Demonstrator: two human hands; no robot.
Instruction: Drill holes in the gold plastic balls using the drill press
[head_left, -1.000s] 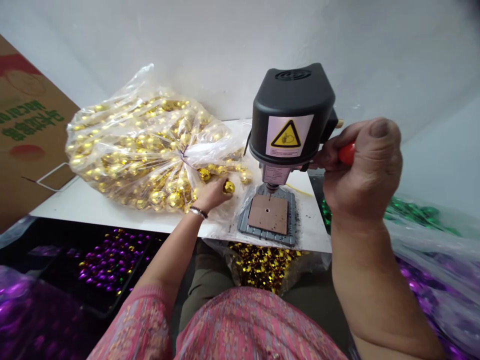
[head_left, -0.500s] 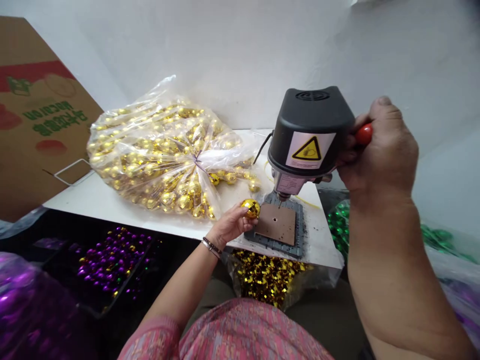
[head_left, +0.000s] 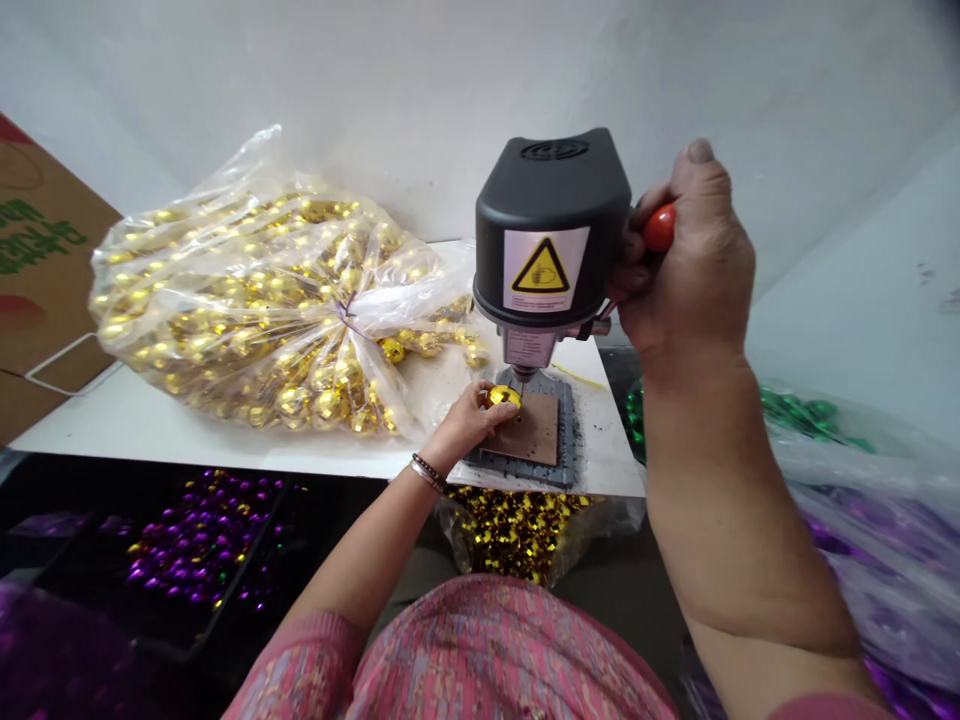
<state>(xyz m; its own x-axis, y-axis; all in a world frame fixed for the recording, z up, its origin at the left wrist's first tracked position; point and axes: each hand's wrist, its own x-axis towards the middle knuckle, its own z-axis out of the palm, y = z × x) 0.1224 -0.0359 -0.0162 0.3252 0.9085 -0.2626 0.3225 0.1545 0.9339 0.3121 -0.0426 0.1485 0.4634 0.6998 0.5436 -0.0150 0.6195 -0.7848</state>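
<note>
My left hand [head_left: 466, 424] is shut on a mirrored gold ball [head_left: 502, 397], pressing it down on the brown pad [head_left: 537, 430] of a bench drill's grey base plate [head_left: 559, 465]. The ball sits right under the drill chuck [head_left: 525, 373]. My right hand [head_left: 686, 260] grips the red knob [head_left: 660, 228] of the feed lever, beside the black drill head [head_left: 551, 210]. The drill bit's tip is hidden behind the ball and my fingers. To the left, a tied clear plastic bag [head_left: 255, 300] bulges with gold balls.
Several loose gold balls [head_left: 409, 347] lie on the white table [head_left: 225, 448] by the bag. Below its front edge are a bag of gold beads [head_left: 517, 530] and a tray of purple beads [head_left: 202, 540]. Green beads in plastic [head_left: 802, 415] lie at right, with a cardboard box [head_left: 45, 250] at left.
My left hand has carried the gold ball from beside the bag over the pad and under the chuck. My right hand stays on the red knob while the view shifts slightly.
</note>
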